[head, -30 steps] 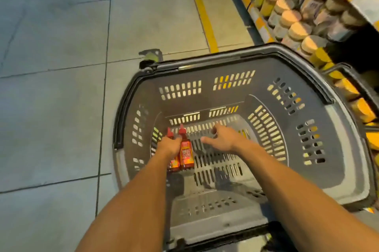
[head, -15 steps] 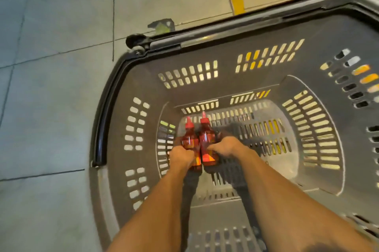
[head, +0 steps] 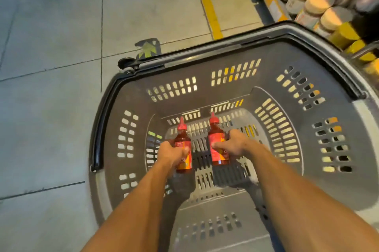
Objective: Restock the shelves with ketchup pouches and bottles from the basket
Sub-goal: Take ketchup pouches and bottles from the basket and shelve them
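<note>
Both my arms reach down into a large grey plastic basket [head: 235,54] that stands on the floor. My left hand [head: 171,154] grips a red ketchup bottle [head: 183,138] with a red nozzle cap and an orange label. My right hand [head: 233,146] grips a second, matching ketchup bottle [head: 216,138], thumb across its label. The two bottles are apart, caps pointing away from me, low inside the basket near its slotted bottom. I see no pouches in the basket.
A shelf [head: 268,3] at the upper right holds rows of jars [head: 315,3] with pale lids and yellow-topped containers [head: 346,32]. A yellow line [head: 207,3] runs along the grey tiled floor. A green arrow sticker [head: 147,48] lies beyond the basket's black handle [head: 98,128].
A second ago my left hand held both bottles and my right was open. My right hand took one bottle, and the two bottles have now moved apart, one in each hand.
</note>
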Demonstrator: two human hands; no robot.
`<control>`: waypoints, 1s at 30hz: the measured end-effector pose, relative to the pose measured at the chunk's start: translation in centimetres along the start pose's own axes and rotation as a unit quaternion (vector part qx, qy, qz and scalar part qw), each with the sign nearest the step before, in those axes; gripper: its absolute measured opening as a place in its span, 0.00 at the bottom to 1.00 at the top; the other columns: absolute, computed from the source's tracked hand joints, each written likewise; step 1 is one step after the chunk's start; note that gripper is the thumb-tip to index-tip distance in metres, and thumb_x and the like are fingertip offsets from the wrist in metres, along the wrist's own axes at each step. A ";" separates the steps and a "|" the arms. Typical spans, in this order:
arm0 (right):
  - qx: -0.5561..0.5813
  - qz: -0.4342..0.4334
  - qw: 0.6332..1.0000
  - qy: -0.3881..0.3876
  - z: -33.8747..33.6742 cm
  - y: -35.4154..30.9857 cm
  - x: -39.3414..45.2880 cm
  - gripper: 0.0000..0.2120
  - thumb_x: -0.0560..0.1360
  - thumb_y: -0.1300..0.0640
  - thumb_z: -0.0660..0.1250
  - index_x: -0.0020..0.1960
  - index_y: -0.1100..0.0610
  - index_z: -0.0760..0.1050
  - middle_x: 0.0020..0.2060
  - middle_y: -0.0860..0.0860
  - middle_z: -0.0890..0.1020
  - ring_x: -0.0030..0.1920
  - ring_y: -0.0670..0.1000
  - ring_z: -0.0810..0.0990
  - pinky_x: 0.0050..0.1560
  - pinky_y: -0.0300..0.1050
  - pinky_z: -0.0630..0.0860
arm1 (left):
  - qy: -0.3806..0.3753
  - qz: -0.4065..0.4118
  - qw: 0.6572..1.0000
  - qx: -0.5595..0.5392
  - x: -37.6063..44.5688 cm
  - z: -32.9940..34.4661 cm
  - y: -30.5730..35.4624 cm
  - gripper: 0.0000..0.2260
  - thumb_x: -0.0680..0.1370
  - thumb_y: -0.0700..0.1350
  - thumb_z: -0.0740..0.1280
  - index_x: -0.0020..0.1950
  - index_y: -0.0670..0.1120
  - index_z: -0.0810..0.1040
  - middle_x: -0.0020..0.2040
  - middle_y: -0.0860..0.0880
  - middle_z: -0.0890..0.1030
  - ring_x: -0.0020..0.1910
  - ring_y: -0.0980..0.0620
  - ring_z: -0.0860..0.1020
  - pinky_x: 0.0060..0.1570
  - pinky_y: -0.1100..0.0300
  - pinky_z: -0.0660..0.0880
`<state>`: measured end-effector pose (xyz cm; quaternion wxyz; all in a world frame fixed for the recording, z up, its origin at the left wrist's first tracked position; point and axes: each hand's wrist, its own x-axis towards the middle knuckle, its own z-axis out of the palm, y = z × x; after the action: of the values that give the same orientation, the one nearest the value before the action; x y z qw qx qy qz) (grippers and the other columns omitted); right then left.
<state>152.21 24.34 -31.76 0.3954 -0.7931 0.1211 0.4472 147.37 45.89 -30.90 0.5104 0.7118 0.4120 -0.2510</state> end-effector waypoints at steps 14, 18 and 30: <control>0.062 -0.118 0.941 0.310 -10.3 -4.1 -25.3 0.21 0.63 0.47 0.83 0.39 0.57 0.73 0.44 0.63 0.85 0.48 0.63 0.85 0.49 0.66 0.81 | -0.184 0.257 0.943 -0.107 -19.5 -1.9 10.6 0.13 0.72 0.37 0.76 0.54 0.47 0.80 0.42 0.52 0.87 0.40 0.55 0.85 0.32 0.59 0.81; 0.101 -0.180 0.894 0.397 -11.3 -4.1 -33.3 0.29 0.58 0.42 0.84 0.47 0.55 0.74 0.37 0.48 0.79 0.41 0.50 0.82 0.43 0.53 0.81 | -0.229 0.331 0.909 -0.110 -26.2 -1.1 13.5 0.16 0.71 0.38 0.77 0.56 0.47 0.80 0.44 0.52 0.86 0.44 0.52 0.86 0.37 0.58 0.82; 0.182 -0.208 0.705 0.653 -10.6 10.1 -49.3 0.25 0.61 0.42 0.83 0.50 0.44 0.73 0.37 0.40 0.83 0.37 0.34 0.81 0.35 0.27 0.73 | -0.350 0.529 0.771 0.044 -42.4 13.7 14.7 0.17 0.68 0.43 0.81 0.53 0.54 0.82 0.45 0.53 0.86 0.42 0.61 0.83 0.36 0.67 0.78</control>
<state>125.06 1.96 5.77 0.4375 -0.8046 0.2596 -0.3064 138.00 17.06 4.90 0.6392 0.7021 -0.2489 -0.1909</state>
